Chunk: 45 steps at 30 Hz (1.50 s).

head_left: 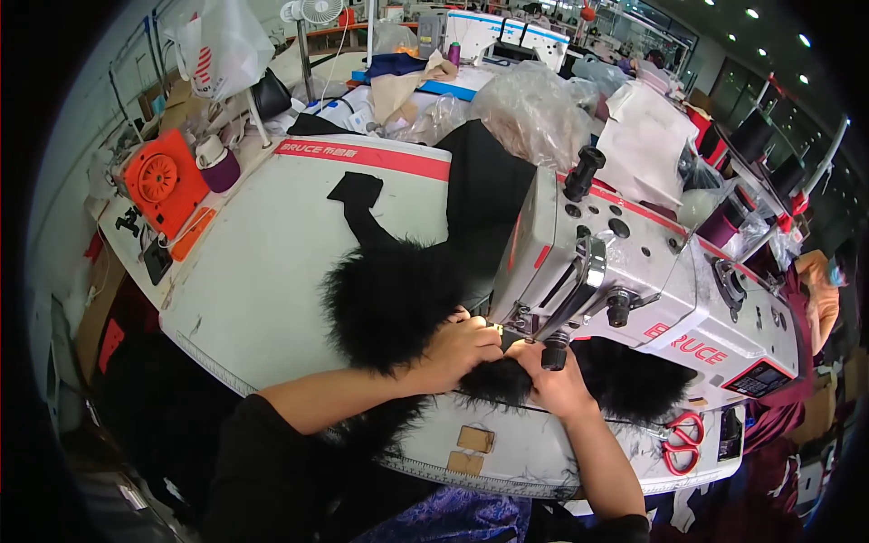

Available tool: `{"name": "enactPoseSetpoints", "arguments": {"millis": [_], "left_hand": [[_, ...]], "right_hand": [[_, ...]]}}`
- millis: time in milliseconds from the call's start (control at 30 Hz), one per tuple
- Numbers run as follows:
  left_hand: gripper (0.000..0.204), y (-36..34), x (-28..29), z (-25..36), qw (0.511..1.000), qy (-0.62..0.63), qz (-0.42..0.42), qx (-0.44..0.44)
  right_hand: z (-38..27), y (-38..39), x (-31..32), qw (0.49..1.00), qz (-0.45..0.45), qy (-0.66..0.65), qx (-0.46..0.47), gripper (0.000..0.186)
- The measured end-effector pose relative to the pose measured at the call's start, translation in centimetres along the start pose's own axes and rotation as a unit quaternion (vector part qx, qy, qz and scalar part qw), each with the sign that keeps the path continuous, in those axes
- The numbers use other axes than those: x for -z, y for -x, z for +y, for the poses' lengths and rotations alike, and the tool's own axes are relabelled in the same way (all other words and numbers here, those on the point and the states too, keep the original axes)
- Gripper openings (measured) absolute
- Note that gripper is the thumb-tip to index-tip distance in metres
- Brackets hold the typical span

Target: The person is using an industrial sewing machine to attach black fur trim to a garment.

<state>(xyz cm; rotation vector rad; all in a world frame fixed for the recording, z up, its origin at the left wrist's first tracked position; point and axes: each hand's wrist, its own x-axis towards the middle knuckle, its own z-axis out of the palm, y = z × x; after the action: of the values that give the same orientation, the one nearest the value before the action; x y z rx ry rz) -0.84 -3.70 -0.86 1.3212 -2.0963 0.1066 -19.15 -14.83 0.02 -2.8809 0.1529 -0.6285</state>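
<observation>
Far left of the sewing machine (670, 290), a white plastic bag (222, 54) hangs above an orange device (161, 185) with a round grille; the bag's contents cannot be told. A dark phone (157, 262) lies below the device. Nearer the machine, the white worktop (253, 281) broadens, its front edge marked as a ruler. Black fur (385, 299) lies immediately left of the machine's needle end and continues beneath it; its long axis runs roughly sideways, sloping toward the lower right. At its far edge a flat black strip (362, 217) points away from the person, ending in a squared tab. The left hand (462, 348) has a narrow grip, fingers curled on the fur beside the needle. Behind the needle end lie black cloth (489, 190) and a crumpled clear plastic bag (534, 113), contents indistinct. The right hand (554, 380) rests on fur just below the needle end; its fingertips are partly hidden, so the tightness of its grip cannot be told. Right of it, below the machine's arm, lie red-handled scissors (685, 444). Beyond the machine, the room extends under ceiling lights (751, 14).
</observation>
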Motion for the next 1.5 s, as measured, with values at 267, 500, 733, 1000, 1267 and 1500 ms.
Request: {"name": "enactPoseSetpoints", "arguments": {"millis": [267, 500, 733, 1000, 1267, 1500], "left_hand": [[0.018, 0.2, -0.4, 0.0, 0.997, 0.013, 0.08, -0.02], [0.026, 1.5, 2.8, 0.0, 0.98, -0.169, -0.06, -0.083], [0.025, 2.9, 2.9, 0.4, 0.977, -0.19, -0.045, -0.081], [0.022, 2.5, 2.7, 0.7, 0.98, -0.185, -0.03, -0.069], [0.013, 1.7, 2.0, 0.2, 0.979, -0.176, 0.003, -0.102], [0.019, 2.2, 2.7, 0.0, 0.986, -0.146, -0.003, -0.084]], "right_hand": [[0.0, -0.4, -0.2, 0.996, 0.072, 0.0, 0.053, 0.031], [0.8, -0.7, 1.4, 0.993, 0.035, 0.061, 0.094, 0.031], [0.3, 0.0, 1.5, 0.99, -0.006, 0.108, 0.095, 0.031], [0.4, 0.5, 2.5, 0.991, -0.014, 0.112, 0.076, 0.032], [1.4, 1.8, 2.6, 0.993, -0.05, -0.032, -0.103, 0.022], [1.9, 2.1, 2.9, 0.995, -0.075, 0.033, -0.051, 0.022]]}}
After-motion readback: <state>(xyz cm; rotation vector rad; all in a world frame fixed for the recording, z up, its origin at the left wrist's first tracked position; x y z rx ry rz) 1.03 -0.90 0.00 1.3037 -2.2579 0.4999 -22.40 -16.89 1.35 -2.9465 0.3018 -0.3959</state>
